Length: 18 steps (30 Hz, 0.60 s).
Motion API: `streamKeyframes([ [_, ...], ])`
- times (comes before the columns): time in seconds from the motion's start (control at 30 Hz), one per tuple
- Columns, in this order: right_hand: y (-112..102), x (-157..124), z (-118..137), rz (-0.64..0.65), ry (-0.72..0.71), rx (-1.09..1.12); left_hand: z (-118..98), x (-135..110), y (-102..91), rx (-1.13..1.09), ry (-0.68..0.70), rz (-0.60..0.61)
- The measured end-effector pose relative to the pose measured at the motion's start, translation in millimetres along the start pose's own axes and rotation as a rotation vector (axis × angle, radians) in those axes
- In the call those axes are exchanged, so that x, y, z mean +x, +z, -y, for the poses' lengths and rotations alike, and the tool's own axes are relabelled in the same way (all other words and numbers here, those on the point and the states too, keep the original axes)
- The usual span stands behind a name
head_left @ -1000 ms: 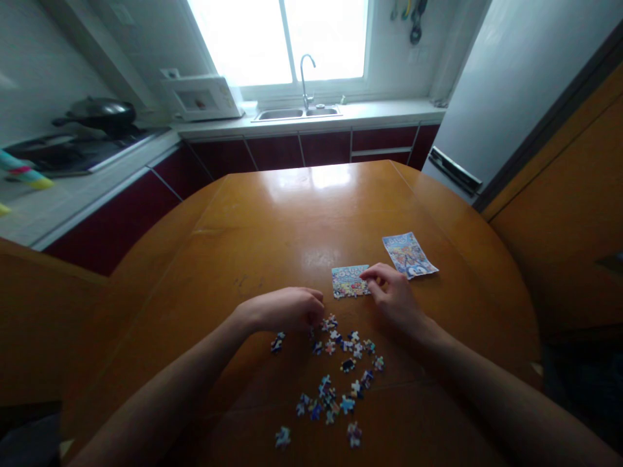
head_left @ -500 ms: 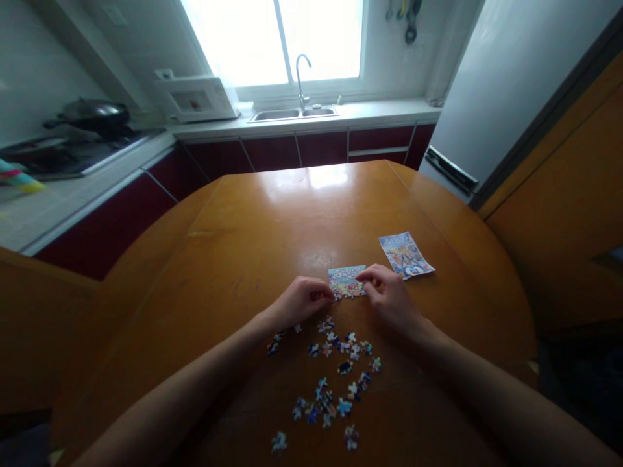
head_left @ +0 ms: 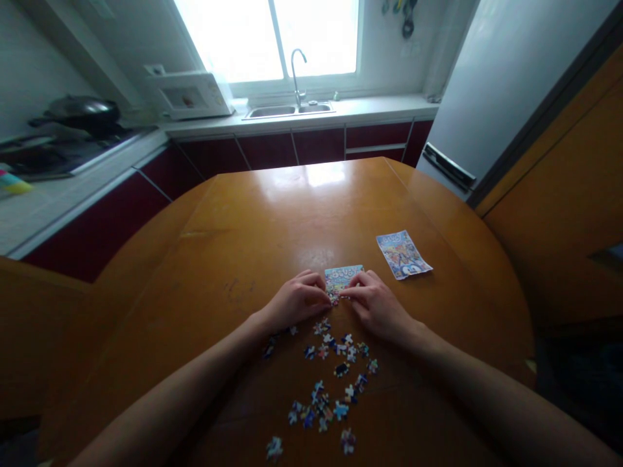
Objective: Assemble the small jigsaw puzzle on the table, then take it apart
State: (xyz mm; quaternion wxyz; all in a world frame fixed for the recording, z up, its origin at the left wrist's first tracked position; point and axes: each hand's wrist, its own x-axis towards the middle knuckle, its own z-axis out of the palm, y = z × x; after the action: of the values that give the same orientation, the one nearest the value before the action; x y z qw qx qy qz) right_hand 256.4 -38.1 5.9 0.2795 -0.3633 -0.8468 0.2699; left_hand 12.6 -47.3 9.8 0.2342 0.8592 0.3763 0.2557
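Note:
A partly joined jigsaw puzzle (head_left: 339,275) lies flat on the wooden table, its lower edge ragged with tabs. At its lower left corner my left hand (head_left: 300,298) is closed, thumb and fingertips pinched on a small puzzle piece (head_left: 333,299) touching that edge. My right hand (head_left: 377,303) covers the puzzle's right side, its fingers bent together and their tips at the lower edge. Whatever those fingers may hold is hidden. Loose puzzle pieces (head_left: 321,397) are scattered on the table below both hands, several of them in a cluster.
A printed picture sheet (head_left: 403,255) lies to the right of the puzzle. The round-ended wooden table (head_left: 272,220) reaches towards a counter with a sink (head_left: 272,112) and a microwave (head_left: 192,95). A pan (head_left: 80,113) sits on the stove at left; a fridge (head_left: 479,84) stands at right.
My right hand has shifted left and down, from the puzzle's right edge to its lower edge. My left hand stays at the lower left corner, its fingers now more spread along the side.

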Motion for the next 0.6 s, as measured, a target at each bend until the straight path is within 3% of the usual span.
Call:
streamKeyframes([
  [0.2,2.6,-1.7,5.1,0.099,-0.081,-0.143,1.6,-0.4,0.0,-0.001,0.021,-0.009],
  [0.6,5.0,-3.0,4.8,0.101,-0.087,-0.154,5.8,-1.9,2.5,0.012,0.022,-0.010],
])
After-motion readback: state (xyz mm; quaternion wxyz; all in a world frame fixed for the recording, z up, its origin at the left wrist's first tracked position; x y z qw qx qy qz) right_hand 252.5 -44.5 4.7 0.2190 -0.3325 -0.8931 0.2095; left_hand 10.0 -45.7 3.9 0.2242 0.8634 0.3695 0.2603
